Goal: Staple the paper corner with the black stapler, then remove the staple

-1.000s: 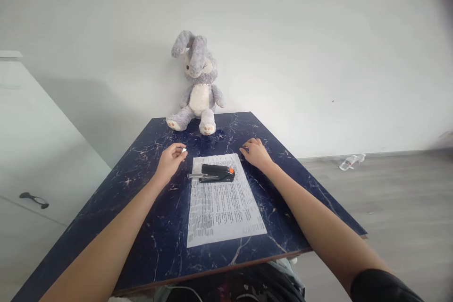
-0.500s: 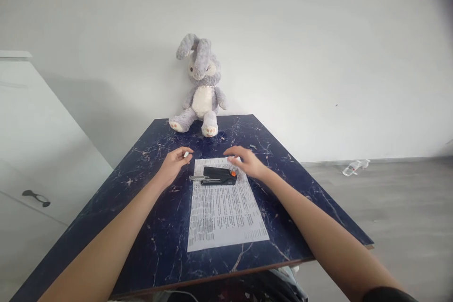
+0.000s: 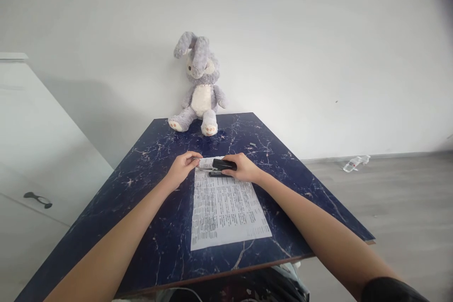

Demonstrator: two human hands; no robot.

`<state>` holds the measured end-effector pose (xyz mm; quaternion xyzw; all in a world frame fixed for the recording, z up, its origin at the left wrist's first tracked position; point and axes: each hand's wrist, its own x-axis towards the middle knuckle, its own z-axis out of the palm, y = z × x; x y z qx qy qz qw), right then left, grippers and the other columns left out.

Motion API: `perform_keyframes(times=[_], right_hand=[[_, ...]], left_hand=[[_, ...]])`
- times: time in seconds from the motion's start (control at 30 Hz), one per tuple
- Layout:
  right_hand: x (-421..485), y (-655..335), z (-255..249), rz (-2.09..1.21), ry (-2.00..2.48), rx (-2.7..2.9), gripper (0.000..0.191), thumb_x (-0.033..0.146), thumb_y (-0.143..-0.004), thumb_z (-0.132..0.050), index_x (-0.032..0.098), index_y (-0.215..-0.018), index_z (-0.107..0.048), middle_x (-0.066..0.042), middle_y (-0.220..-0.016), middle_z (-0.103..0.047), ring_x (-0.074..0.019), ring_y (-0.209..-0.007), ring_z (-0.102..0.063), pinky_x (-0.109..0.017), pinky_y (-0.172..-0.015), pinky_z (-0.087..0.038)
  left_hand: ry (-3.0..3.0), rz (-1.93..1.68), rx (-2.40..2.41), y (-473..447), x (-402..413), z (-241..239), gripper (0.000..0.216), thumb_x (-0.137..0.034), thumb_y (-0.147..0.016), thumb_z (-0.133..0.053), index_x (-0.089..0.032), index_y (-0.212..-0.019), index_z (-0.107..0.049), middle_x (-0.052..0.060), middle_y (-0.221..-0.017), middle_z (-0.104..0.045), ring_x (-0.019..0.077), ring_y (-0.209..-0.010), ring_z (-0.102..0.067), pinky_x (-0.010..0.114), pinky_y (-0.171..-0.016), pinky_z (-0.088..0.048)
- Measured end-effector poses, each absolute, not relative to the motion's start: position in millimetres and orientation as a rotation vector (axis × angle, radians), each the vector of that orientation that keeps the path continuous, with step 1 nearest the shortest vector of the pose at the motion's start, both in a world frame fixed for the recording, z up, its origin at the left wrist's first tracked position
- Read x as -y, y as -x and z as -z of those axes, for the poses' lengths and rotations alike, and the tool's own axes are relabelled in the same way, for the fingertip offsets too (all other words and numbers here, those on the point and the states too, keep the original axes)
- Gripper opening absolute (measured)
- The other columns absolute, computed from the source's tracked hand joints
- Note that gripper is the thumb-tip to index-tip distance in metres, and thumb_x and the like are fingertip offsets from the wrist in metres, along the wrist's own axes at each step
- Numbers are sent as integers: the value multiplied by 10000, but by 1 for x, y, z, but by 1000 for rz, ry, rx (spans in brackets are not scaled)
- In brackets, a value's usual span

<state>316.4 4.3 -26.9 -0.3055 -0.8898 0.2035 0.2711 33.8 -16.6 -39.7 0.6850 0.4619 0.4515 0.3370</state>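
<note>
My right hand [image 3: 242, 168] is closed around the rear end of a black stapler [image 3: 220, 164], which lies across the upper part of a printed sheet of paper [image 3: 230, 212]. A thin metal tray [image 3: 205, 169] sticks out of the stapler's left end. Just beyond the tray's tip, the thumb and fingers of my left hand [image 3: 184, 166] are pinched together over the paper's upper left corner. The small pale piece seen in that pinch a moment ago is mostly hidden by the fingers now.
A grey plush rabbit [image 3: 202, 96] sits at the far end of the dark blue marbled table [image 3: 148, 226]. Behind my right hand lies a small greyish piece [image 3: 252, 144]. A white cabinet [image 3: 38, 151] stands on the left, and clear plastic [image 3: 356, 163] lies on the floor.
My right hand has come down and taken hold of the stapler, which sits slightly farther right and back. My left hand has moved right, up to the stapler's metal tray.
</note>
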Motion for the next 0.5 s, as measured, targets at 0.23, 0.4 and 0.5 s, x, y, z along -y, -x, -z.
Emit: perform_keyframes(times=[0.23, 0.4, 0.5], right_hand=[[-5, -317, 27, -504, 807, 2439, 154, 293, -898, -729, 175, -991, -694, -25, -822, -711, -159, -668, -599, -263, -615, -382], [-6, -318, 29, -530, 782, 2427, 159, 279, -900, -724, 171, -1015, -701, -27, -843, -713, -159, -684, -600, -262, -626, -382], [-6, -318, 29, -540, 785, 2429, 162, 284, -905, -719, 170, -1017, -700, -30, -844, -713, -161, -680, -599, -263, -624, -381]], left_hand=[[-1796, -1257, -1197, -38, 21, 34, 352, -478, -890, -701, -188, -1079, -762, 75, -897, -757, 222, -819, -725, 371, -832, -587], [-1770, -1187, -1215, -40, 24, 35, 358, -437, -790, -819, -195, -1053, -807, 102, -1008, -798, 277, -934, -755, 422, -900, -606], [-1751, -1168, -1254, -41, 25, 35, 361, -435, -778, -829, -200, -1052, -818, 102, -979, -807, 298, -921, -766, 441, -880, -618]])
